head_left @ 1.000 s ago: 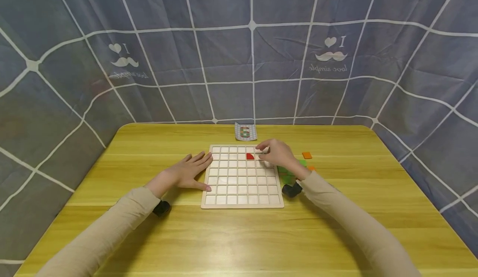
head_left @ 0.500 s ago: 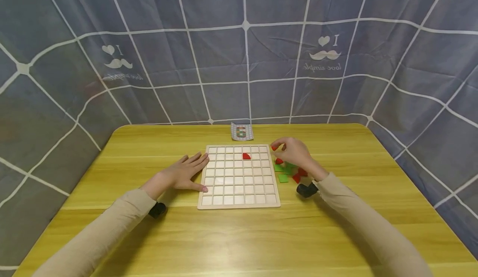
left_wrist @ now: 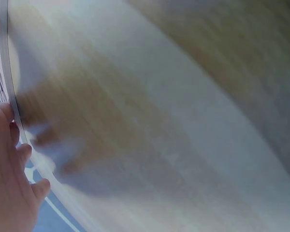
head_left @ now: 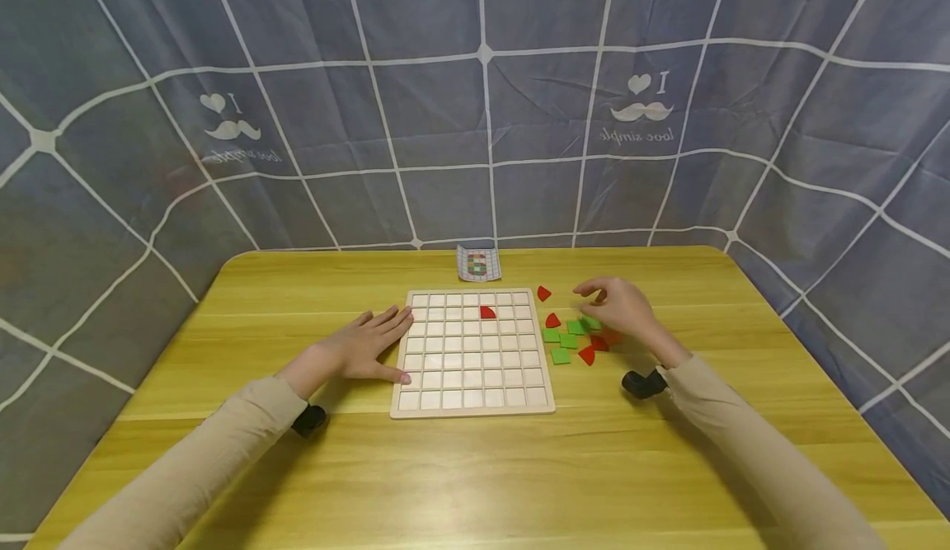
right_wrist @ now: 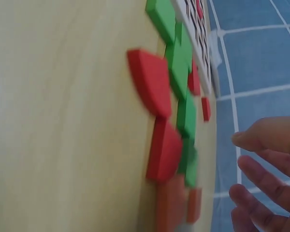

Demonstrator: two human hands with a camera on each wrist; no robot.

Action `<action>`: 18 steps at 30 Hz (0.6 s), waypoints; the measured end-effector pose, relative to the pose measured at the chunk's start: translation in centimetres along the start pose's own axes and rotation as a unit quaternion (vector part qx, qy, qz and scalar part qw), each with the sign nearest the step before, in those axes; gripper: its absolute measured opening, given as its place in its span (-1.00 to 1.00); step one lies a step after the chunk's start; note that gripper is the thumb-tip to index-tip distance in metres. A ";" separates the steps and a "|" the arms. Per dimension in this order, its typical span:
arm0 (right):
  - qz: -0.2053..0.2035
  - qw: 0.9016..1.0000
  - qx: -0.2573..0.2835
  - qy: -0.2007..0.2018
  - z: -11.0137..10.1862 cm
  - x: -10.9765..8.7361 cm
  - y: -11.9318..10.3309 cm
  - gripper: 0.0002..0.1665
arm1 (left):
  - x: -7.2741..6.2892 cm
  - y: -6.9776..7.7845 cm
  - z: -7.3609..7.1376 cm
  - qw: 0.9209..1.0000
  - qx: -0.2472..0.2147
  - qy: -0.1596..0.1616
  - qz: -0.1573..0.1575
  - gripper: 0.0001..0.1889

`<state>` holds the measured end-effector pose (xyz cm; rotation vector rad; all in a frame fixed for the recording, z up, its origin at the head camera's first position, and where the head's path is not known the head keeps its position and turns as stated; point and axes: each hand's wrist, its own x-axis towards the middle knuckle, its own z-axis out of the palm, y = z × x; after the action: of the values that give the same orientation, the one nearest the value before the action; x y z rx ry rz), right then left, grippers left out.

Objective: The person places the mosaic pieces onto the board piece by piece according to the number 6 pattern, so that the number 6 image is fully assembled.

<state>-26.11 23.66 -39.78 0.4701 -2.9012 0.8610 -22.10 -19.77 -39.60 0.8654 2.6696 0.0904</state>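
A pale wooden grid board [head_left: 475,354] lies on the table with one red quarter-round tile [head_left: 487,312] in an upper cell. My left hand [head_left: 369,344] rests along the board's left edge, fingers spread and thumb on the frame. To the right of the board, my right hand [head_left: 622,309] hovers over loose tiles. In the right wrist view its fingers [right_wrist: 261,169] are apart and hold nothing. Beneath and beside it lie several green square tiles [head_left: 568,341] and red quarter-round tiles [head_left: 586,355]. Orange tiles [right_wrist: 194,205] show in the right wrist view; the hand mostly covers them in the head view.
A small printed card [head_left: 478,264] with a coloured grid pattern lies behind the board. One red tile [head_left: 544,293] sits apart near the board's upper right corner. A grey curtain [head_left: 416,121] with white lines hangs around the wooden table [head_left: 445,476].
My right hand has moved right, from over the board to above the loose tiles. A red tile by its fingertips half a second ago now lies uncovered. My left hand stays on the board.
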 end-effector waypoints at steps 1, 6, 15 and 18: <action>0.003 1.000 0.001 0.001 -0.1 -0.2 0.3 -0.65 | 0.0 0.0 0.0 1.000 -0.001 0.001 0.001 0.09; 0.012 1.000 0.015 0.002 -0.5 -0.7 1.8 -0.63 | 0.0 -0.1 0.1 1.000 0.000 0.006 0.005 0.09; 0.024 0.999 0.028 -0.011 -0.8 -1.0 4.2 -0.57 | -0.1 -0.1 0.2 1.000 0.006 0.005 0.005 0.09; 0.028 0.999 0.031 -0.015 -0.9 -0.9 4.6 -0.54 | 0.1 -0.2 0.3 1.000 0.007 0.005 0.004 0.10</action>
<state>-26.67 28.07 -41.61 0.4113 -2.9358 0.9629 -22.13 -19.87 -39.94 0.8818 2.6784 0.0781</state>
